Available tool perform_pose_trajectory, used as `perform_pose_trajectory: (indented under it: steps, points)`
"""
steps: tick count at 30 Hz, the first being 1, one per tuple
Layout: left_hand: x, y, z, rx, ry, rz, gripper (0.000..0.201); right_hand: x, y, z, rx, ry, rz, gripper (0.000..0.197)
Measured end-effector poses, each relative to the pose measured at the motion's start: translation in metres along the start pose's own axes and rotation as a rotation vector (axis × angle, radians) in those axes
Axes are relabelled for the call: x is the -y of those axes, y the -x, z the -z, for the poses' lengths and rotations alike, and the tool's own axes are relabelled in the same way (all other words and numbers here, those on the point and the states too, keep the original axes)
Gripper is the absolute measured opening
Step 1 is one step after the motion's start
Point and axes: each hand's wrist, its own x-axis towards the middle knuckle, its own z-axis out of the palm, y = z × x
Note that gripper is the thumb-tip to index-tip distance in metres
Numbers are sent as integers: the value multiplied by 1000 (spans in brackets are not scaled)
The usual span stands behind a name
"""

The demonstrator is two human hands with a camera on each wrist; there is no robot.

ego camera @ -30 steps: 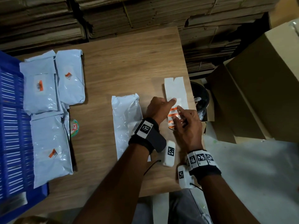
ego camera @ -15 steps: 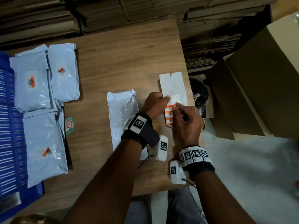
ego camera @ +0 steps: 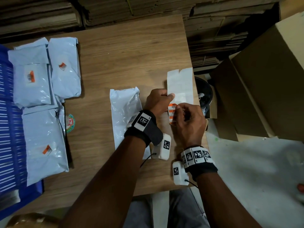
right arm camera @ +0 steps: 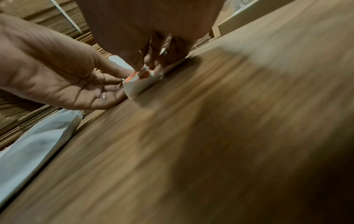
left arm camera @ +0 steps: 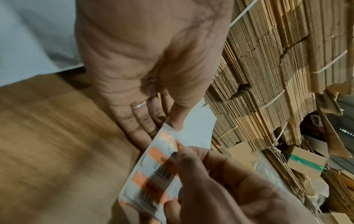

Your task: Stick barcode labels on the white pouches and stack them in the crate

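A white label strip lies near the table's right edge, with orange barcode labels on its near end. My left hand pinches the strip's left edge, thumb on top. My right hand pinches the top orange label between its fingertips. The strip's near end curls up off the wood. An unlabelled white pouch lies just left of my left wrist. Three labelled pouches lie at the left beside the blue crate.
Flattened cardboard stacks run along the back. A large cardboard box and a black round container stand off the table's right edge. A round sticker sits on the wooden table.
My right fingertips have crept up the strip onto the top orange label. The left hand keeps its hold on the strip. The head view has shifted slightly.
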Motion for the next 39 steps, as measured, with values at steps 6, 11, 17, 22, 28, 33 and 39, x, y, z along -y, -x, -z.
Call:
perform_pose_trajectory:
  steps: [6, 11, 17, 22, 28, 33, 39]
  points:
    - [1, -4, 2, -86, -52, 21, 39, 1, 5, -1, 50, 69, -4, 11]
    - [-1, -1, 3, -107, -22, 34, 32, 5, 10, 3, 76, 81, 16, 6]
    - [-4, 4, 2, -115, -5, 48, 35, 4, 13, 3, 99, 75, 23, 10]
    - [1, 3, 5, -141, 8, 30, 29, 6, 14, 2, 110, 86, 1, 8]
    - [-1, 2, 6, -123, 61, 51, 30, 8, 17, 2, 137, 101, 20, 8]
    - [-4, 3, 8, -112, 58, 47, 32, 7, 20, 2, 125, 82, 32, 10]
    - [-4, 3, 9, -94, 36, 33, 13, 10, 20, 4, 89, -1, 70, 5]
